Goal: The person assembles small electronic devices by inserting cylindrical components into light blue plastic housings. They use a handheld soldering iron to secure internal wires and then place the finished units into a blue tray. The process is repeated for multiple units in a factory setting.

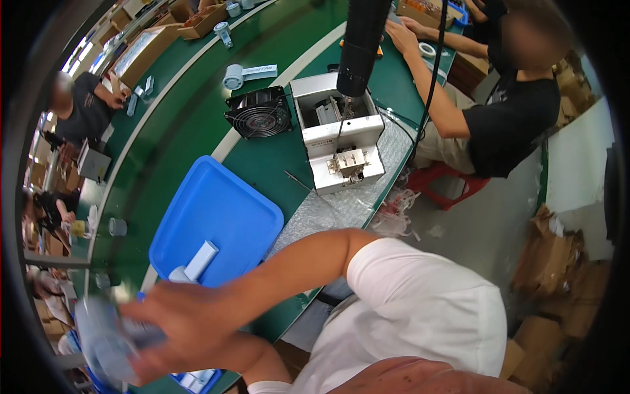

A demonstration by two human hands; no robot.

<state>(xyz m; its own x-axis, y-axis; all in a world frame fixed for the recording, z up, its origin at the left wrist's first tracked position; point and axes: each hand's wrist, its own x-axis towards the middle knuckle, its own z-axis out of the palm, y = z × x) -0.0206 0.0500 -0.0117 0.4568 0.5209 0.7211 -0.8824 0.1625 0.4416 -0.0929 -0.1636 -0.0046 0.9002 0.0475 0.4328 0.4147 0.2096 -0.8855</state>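
Holding a grey-blue fan (102, 338) out over the lower left, the right hand (177, 318) is motion-blurred. Its fingers are closed on the fan's narrower dark part; the wide round end lies beyond the fingertips, on the side away from the wrist. The left forearm (252, 358) comes in just below; its hand overlaps the right one in the blur, so the state of the left fingers cannot be told.

Near the hands: blue tray (223, 197) on the green surface (259, 161), a pale fan (201, 261) lying in its lower part, partly hidden. Farther up: metal fixture (344, 138), black driver (359, 52) hanging above it, black grille fan (259, 115) just beside it. Co-worker (502, 125) sits at upper right.
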